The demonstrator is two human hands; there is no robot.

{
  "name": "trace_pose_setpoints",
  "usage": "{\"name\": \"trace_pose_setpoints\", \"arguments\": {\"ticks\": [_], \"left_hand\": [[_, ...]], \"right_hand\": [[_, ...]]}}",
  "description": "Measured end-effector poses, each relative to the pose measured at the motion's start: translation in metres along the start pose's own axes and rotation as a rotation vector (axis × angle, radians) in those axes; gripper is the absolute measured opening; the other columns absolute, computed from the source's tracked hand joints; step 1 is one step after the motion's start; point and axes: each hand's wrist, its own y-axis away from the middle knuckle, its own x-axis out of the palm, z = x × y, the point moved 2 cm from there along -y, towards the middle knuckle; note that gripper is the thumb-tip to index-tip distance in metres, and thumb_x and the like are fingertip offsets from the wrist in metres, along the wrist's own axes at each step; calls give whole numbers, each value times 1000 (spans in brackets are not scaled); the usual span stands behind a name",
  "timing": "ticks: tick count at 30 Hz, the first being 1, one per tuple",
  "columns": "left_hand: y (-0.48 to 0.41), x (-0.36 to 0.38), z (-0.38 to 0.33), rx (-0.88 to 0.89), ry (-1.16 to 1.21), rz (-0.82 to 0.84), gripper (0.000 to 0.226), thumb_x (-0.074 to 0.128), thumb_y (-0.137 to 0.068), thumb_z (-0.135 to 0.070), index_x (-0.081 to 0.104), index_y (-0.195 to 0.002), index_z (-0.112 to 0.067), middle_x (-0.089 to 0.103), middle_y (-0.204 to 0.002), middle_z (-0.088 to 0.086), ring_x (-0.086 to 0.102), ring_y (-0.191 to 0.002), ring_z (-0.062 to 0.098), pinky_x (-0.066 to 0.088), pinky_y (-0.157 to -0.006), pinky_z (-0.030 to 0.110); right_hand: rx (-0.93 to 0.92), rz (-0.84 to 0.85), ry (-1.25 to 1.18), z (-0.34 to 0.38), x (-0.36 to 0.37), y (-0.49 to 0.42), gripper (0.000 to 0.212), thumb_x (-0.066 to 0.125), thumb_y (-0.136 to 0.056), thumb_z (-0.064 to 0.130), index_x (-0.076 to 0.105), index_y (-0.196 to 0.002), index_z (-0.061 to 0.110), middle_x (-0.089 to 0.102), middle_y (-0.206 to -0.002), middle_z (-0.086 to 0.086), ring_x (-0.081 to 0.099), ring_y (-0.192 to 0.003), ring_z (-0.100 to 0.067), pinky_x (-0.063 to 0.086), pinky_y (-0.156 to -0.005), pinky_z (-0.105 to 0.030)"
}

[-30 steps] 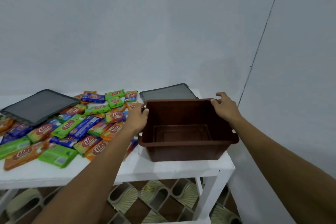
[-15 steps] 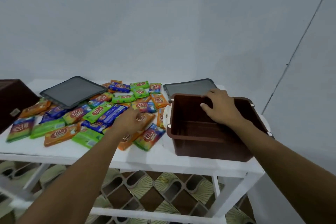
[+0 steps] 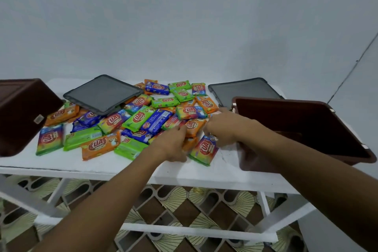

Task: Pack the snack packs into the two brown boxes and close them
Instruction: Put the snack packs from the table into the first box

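Dozens of snack packs [image 3: 139, 118] lie in a loose heap across the middle of the white bench [image 3: 102, 163], flat rectangular wrappers in orange, green, blue and rainbow stripes, each printed with a red oval logo in white letters. They overlap one another at all angles. At the right end of the bench the right brown box [image 3: 306, 129] stands upright with its mouth open, its dark inside showing no packs, small pale clips at its rim corners. At the left end the left brown box [image 3: 22, 116] is tipped, one side turned toward the camera with a small pale label on it. One dark grey lid [image 3: 102, 94] rests tilted on the far left part of the heap; a second grey lid [image 3: 245, 90] lies flat behind the right brown box. The left hand [image 3: 170, 146] and right hand [image 3: 222, 129] meet at the near right edge of the heap, fingers curled down onto the packs on either side of an orange pack [image 3: 193, 127], just above a rainbow pack [image 3: 204, 148]; the blur keeps me from telling whether either hand actually grips a pack
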Motion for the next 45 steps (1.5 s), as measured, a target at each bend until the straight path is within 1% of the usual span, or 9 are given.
{"name": "trace_pose_setpoints", "arguments": {"ticks": [5, 10, 15, 19, 24, 28, 35, 39, 45], "left_hand": [[1, -7, 30, 66, 44, -45, 34, 67, -83, -35, 51, -111, -23, 59, -106, 4, 57, -90, 20, 49, -68, 32], [4, -29, 56, 70, 557, 65, 6, 56, -87, -31, 55, -92, -30, 63, -92, -3, 62, -84, 16, 48, -68, 30], [1, -45, 70, 8, 1525, 165, 37, 42, -76, -2, 59, -108, -6, 71, -93, 18, 69, -85, 31, 57, -76, 39], [-9, -52, 78, 42, 1802, 153, 51, 32, -85, 4, 46, -131, -14, 66, -110, 27, 67, -99, 36, 59, -75, 43], [-23, -66, 76, 85, 1928, 182, 55, 42, -98, -39, 43, -142, -7, 54, -118, 24, 57, -99, 32, 44, -92, 44], [-37, -93, 38, 176, 1557, -38, 44, 70, -85, -32, 53, -125, -26, 61, -90, 3, 63, -88, 25, 52, -77, 41], [-54, -124, -69, 296, 695, -262, 63, 81, -73, -45, 42, -118, -24, 65, -101, -3, 67, -89, 13, 56, -81, 39], [-63, -127, -125, 359, 479, -108, 66, 77, -77, -46, 35, -124, -25, 61, -106, -1, 63, -92, 18, 53, -84, 41], [-89, -92, -211, 469, 10, 42, 80, 83, -71, -33, 32, -131, -15, 51, -115, 3, 53, -99, 22, 46, -82, 35]], "right_hand": [[28, 133, 127, 20, 17, -25, 83, 84, -66, 41, 44, -138, 30, 52, -135, -3, 46, -126, -27, 34, -105, -55], [-25, 87, 176, 24, 10, -35, 83, 82, -65, 48, 44, -137, 32, 53, -132, -4, 45, -127, -28, 33, -103, -58], [-67, 49, 16, 15, -10, -31, 39, 73, -80, 41, 58, -112, 24, 60, -102, 1, 55, -94, -18, 48, -85, -36], [-113, 154, -139, 12, -17, -34, 34, 63, -90, 25, 56, -124, 24, 60, -113, 1, 55, -102, -17, 48, -85, -33], [-78, -3, -384, -17, -37, -15, 17, 57, -92, 18, 55, -109, 16, 56, -95, 2, 53, -86, -18, 40, -71, -30], [0, -166, -661, -72, -47, 35, 13, 57, -93, 12, 55, -106, 15, 59, -98, 2, 55, -86, -16, 41, -74, -28], [339, -140, -1002, -162, 22, 119, 20, 50, -92, 15, 59, -110, 18, 64, -108, -14, 58, -88, -23, 49, -81, -41], [391, 13, -842, -174, 53, 146, 22, 61, -92, 29, 54, -112, 23, 60, -106, -1, 55, -83, -10, 43, -69, -21], [389, 138, -388, -175, 99, 153, 59, 80, -70, 45, 41, -112, 30, 57, -107, 0, 56, -90, -18, 48, -75, -30]]}}
